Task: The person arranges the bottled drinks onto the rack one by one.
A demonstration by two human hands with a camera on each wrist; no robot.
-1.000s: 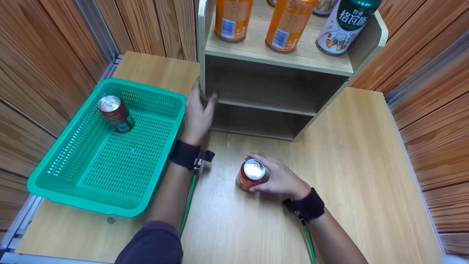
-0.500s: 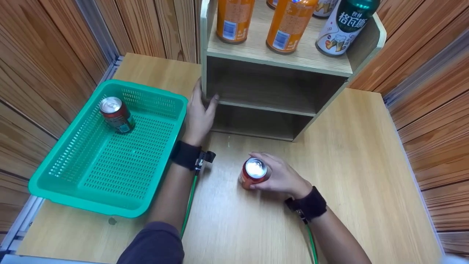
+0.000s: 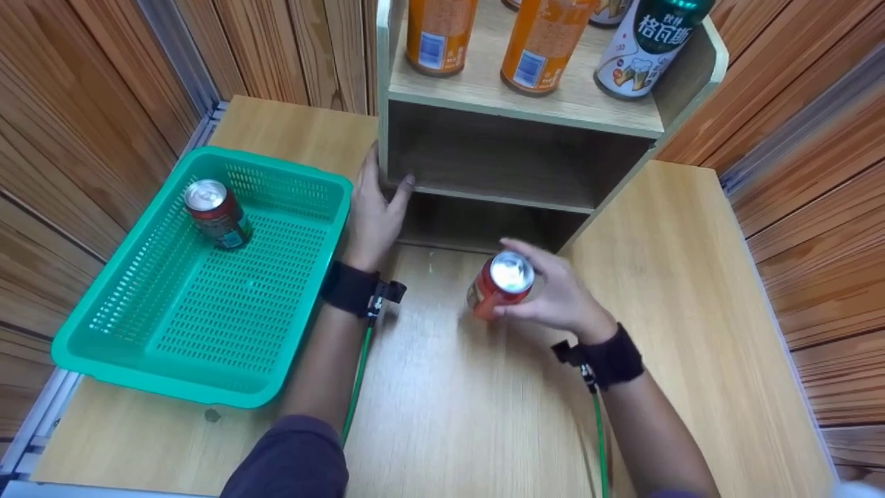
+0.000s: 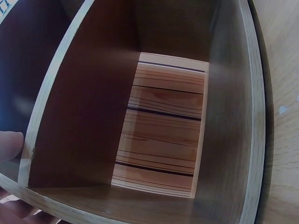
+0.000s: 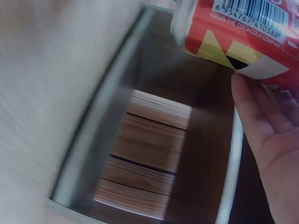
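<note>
My right hand (image 3: 546, 294) grips an orange-red soda can (image 3: 503, 283) and holds it just above the table, in front of the wooden shelf unit (image 3: 515, 114). The right wrist view shows the can (image 5: 238, 32) close up, with a barcode, against my palm, and an open shelf compartment behind it. My left hand (image 3: 377, 204) holds the shelf unit's left front edge, thumb tip (image 4: 10, 144) on the inner side of the panel. The lower compartments look empty. A second red can (image 3: 214, 213) stands in the green basket (image 3: 207, 353).
Two orange bottles (image 3: 439, 34) and a green-capped white bottle (image 3: 639, 45) stand on the shelf's upper level. Wooden slat walls close in on both sides. The wooden table (image 3: 677, 277) extends to the right of the shelf.
My right hand has lifted the can off the table and carried it forward and slightly right, toward the shelf's lower opening. The left hand has stayed on the shelf edge.
</note>
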